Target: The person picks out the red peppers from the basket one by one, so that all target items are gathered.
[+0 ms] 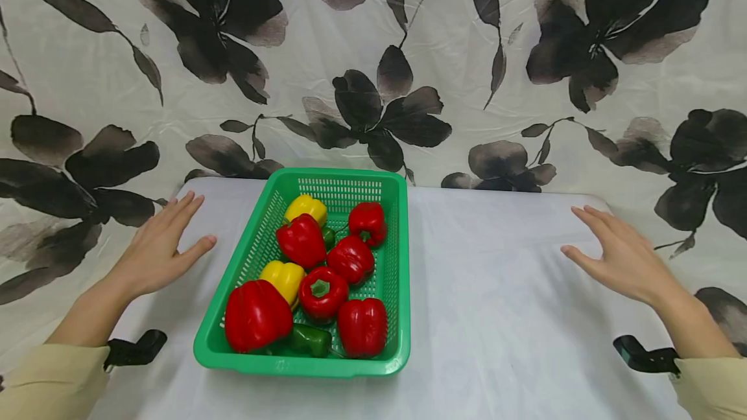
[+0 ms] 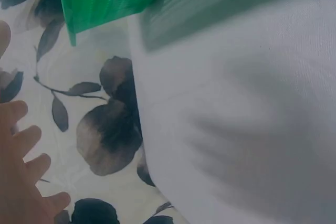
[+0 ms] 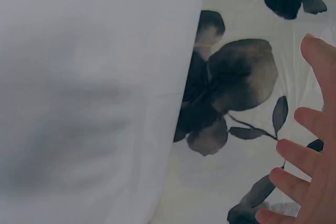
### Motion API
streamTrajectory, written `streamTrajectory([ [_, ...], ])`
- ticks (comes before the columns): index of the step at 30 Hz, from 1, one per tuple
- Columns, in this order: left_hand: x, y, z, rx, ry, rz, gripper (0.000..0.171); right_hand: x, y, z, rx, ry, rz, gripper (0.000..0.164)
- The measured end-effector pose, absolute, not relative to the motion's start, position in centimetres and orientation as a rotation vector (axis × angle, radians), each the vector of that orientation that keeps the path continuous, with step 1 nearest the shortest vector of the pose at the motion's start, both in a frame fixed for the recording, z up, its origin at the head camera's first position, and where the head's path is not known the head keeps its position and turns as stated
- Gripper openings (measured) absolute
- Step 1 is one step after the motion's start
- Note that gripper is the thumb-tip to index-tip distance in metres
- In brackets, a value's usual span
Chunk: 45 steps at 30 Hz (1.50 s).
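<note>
A green plastic basket (image 1: 399, 264) stands left of the middle on the white table. Inside it lie several red bell peppers (image 1: 259, 316), two yellow bell peppers (image 1: 284, 279) and green peppers (image 1: 310, 340), partly covered by the others. To the basket's left, the left hand (image 1: 160, 248) hovers over the table with straight fingers and holds nothing. Far to the right, the right hand (image 1: 624, 255) hovers the same way, also holding nothing. In the left wrist view the basket's side (image 2: 113, 3) shows at the top, apart from the left fingers (image 2: 31, 140). Only the right fingers (image 3: 296, 156) and cloth show in the right wrist view.
The white table (image 1: 490, 290) stretches from the basket to the right hand. Behind it hangs a pale cloth (image 1: 467, 70) with dark flowers. A black wrist device (image 1: 137, 349) sits at the left cuff, another black device (image 1: 644, 355) at the right.
</note>
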<state>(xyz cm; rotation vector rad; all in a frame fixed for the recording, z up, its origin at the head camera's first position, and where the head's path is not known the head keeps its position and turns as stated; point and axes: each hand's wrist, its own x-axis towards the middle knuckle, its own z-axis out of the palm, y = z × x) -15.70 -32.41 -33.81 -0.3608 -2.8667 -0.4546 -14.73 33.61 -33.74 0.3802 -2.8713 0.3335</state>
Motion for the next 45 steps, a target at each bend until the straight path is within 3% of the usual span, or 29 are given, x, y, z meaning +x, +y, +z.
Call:
streamTrajectory([
  [45, -14.1, -30.4, -34.5, -0.366, -3.027, -1.199, 0.071, -17.0, 20.4, -30.7, 0.777, -2.709, 0.657, 0.068],
])
